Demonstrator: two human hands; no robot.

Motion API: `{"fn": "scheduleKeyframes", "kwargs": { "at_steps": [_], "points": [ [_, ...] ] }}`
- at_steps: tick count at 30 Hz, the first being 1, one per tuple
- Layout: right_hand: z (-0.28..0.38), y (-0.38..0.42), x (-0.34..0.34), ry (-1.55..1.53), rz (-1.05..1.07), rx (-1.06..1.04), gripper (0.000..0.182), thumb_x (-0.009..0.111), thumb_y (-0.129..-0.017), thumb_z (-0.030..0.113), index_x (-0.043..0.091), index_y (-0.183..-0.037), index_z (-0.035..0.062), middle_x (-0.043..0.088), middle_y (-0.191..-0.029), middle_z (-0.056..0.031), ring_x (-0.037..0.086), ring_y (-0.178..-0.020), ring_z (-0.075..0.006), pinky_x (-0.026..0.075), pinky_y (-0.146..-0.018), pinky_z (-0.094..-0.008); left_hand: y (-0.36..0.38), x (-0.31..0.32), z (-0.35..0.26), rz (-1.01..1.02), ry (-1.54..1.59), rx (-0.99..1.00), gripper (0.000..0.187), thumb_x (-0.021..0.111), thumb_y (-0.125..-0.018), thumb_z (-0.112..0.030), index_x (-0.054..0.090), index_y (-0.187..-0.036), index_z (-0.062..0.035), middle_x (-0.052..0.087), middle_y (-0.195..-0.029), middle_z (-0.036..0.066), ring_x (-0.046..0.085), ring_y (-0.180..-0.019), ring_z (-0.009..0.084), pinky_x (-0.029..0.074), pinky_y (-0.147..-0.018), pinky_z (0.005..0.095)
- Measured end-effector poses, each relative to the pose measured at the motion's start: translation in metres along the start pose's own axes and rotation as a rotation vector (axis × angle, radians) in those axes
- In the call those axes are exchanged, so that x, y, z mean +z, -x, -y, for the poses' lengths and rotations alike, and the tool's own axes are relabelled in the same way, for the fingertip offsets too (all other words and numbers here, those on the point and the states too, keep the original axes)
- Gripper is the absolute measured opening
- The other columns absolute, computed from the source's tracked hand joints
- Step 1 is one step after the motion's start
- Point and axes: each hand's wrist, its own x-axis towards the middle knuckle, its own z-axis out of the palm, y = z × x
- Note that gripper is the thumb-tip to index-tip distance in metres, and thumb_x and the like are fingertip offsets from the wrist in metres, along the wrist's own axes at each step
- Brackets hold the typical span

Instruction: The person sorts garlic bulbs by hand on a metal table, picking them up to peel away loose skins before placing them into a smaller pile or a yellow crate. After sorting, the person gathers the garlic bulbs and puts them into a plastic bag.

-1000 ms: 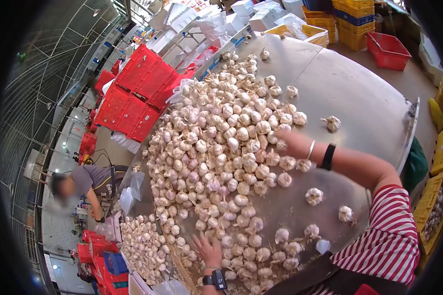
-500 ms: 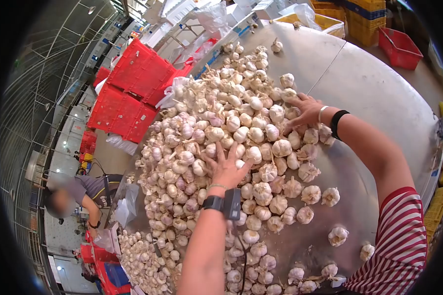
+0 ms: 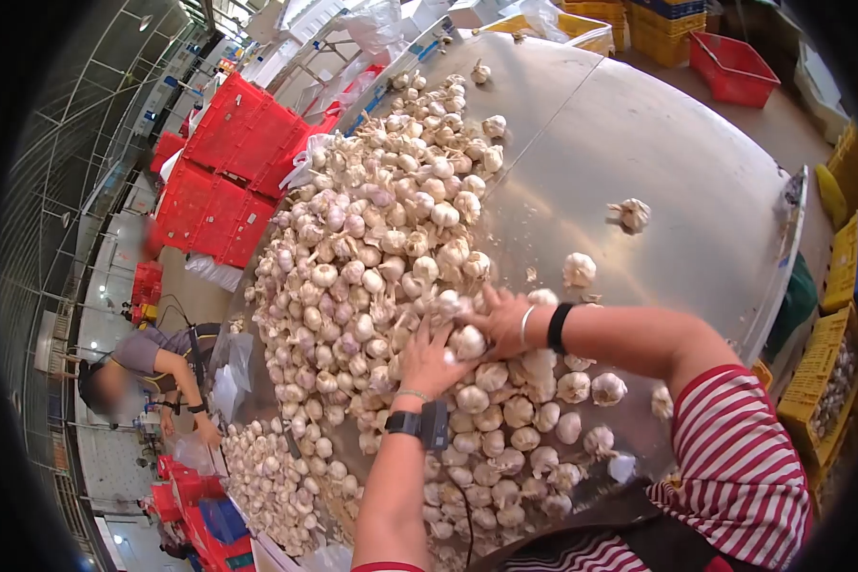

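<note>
A large heap of garlic bulbs (image 3: 353, 276) covers the left and front of a metal table (image 3: 658, 124). My left hand (image 3: 432, 360), with a dark watch-like device on the wrist, lies on the bulbs near the middle, its fingers spread. Close against it on the right, my right hand (image 3: 501, 322) wears a black band and touches bulbs too, fingers apart. A pale bulb (image 3: 466, 342) shows between the two hands. One loose bulb (image 3: 631, 215) sits apart on the metal to the upper right.
Stacked red crates (image 3: 227, 133) stand beyond the table's left edge. At the lower left a co-worker (image 3: 167, 360) reaches toward a plastic bag. A red bin (image 3: 734, 69) is at the upper right, and a yellow crate (image 3: 823, 381) holding bulbs stands at the right.
My right hand has come down and left, beside my left hand. Bulbs on the right side have shifted toward the front, and one lies alone on the metal. The view has shifted.
</note>
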Motion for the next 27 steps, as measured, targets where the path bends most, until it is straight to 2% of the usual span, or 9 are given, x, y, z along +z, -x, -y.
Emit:
{"fn": "scheduleKeyframes", "kwargs": {
  "at_steps": [8,12,14,16,18,20,23,25,27],
  "points": [
    [0.102,0.048,0.083,-0.148,0.220,-0.273,0.099,0.066,-0.078,0.064,0.018,-0.155,0.0213,0.009,-0.154,-0.0344,0.025,-0.139,-0.0511,0.030,-0.113,-0.0506,0.165,0.000,0.008,0.246,-0.088,-0.267,0.075,0.077,-0.071,-0.055,0.054,-0.135,-0.0229,0.027,-0.155,0.017,0.028,-0.141,0.0378,0.029,-0.112,0.0523],
    [0.056,0.071,0.070,-0.401,-0.241,-0.701,0.087,0.073,-0.079,0.039,0.031,-0.149,0.0092,0.043,-0.143,-0.0245,0.046,-0.129,-0.0392,0.039,-0.107,-0.0435,0.267,0.022,0.052,0.264,-0.048,-0.677,0.066,0.065,-0.084,-0.048,0.047,-0.142,-0.0194,0.016,-0.160,0.015,0.018,-0.145,0.0404,0.022,-0.113,0.0603],
    [-0.015,0.077,0.030,-0.346,-0.670,-0.406,0.073,0.077,-0.074,0.041,0.051,-0.134,0.0076,0.052,-0.134,-0.0209,0.052,-0.121,-0.0354,0.045,-0.099,-0.0449,0.324,0.028,0.052,0.247,0.013,-0.872,0.067,0.061,-0.088,-0.047,0.042,-0.146,-0.0180,0.013,-0.160,0.016,0.014,-0.146,0.0406,0.021,-0.114,0.0589],
    [-0.082,0.097,-0.021,0.021,-0.663,0.274,0.063,0.079,-0.071,0.044,0.062,-0.120,0.0093,0.055,-0.127,-0.0219,0.053,-0.115,-0.0385,0.047,-0.090,-0.0469,0.376,0.035,0.039,-0.011,0.204,-1.047,0.075,0.058,-0.091,-0.050,0.031,-0.151,-0.0146,0.010,-0.160,0.019,0.013,-0.146,0.0408,0.021,-0.116,0.0525],
    [-0.161,0.107,-0.024,0.239,-0.903,0.531,0.072,0.079,-0.072,0.048,0.056,-0.133,0.0158,0.046,-0.138,-0.0222,0.039,-0.130,-0.0397,0.038,-0.104,-0.0499,0.417,0.062,0.030,-0.012,0.282,-1.114,0.076,0.058,-0.091,-0.049,0.029,-0.152,-0.0139,0.008,-0.160,0.020,0.012,-0.146,0.0403,0.022,-0.116,0.0490],
    [-0.203,0.113,-0.033,0.090,-0.510,0.641,0.083,0.078,-0.074,0.046,0.043,-0.144,0.0190,0.044,-0.142,-0.0194,0.034,-0.134,-0.0403,0.033,-0.110,-0.0448,0.444,0.090,0.014,-0.007,0.371,-1.190,0.077,0.058,-0.091,-0.049,0.027,-0.152,-0.0132,0.005,-0.160,0.021,0.012,-0.147,0.0399,0.023,-0.116,0.0456],
    [-0.260,0.069,0.027,-0.173,-0.573,0.353,0.086,0.077,-0.074,0.047,0.040,-0.146,0.0180,0.046,-0.139,-0.0178,0.032,-0.136,-0.0393,0.030,-0.112,-0.0423,0.443,0.103,-0.016,-0.356,0.793,-1.175,0.089,0.063,-0.086,-0.052,0.021,-0.154,-0.0137,-0.003,-0.161,0.019,0.013,-0.146,0.0415,0.021,-0.116,0.0488],
    [-0.204,0.057,0.039,-0.229,-0.528,0.207,0.086,0.078,-0.073,0.051,0.042,-0.144,0.0186,0.031,-0.142,-0.0229,0.032,-0.136,-0.0415,0.033,-0.112,-0.0403,0.434,0.118,-0.021,-0.329,0.657,-1.126,0.092,0.065,-0.084,-0.053,0.020,-0.154,-0.0142,-0.001,-0.161,0.020,0.013,-0.146,0.0424,0.021,-0.115,0.0507],
    [-0.172,0.022,0.064,-0.278,-0.336,0.214,0.089,0.077,-0.072,0.052,0.041,-0.145,0.0159,0.046,-0.139,-0.0190,0.039,-0.132,-0.0384,0.033,-0.111,-0.0412,0.429,0.134,-0.023,-0.300,0.515,-1.066,0.095,0.066,-0.082,-0.054,0.018,-0.155,-0.0146,0.001,-0.160,0.021,0.013,-0.145,0.0432,0.022,-0.115,0.0526]
  ]
}}
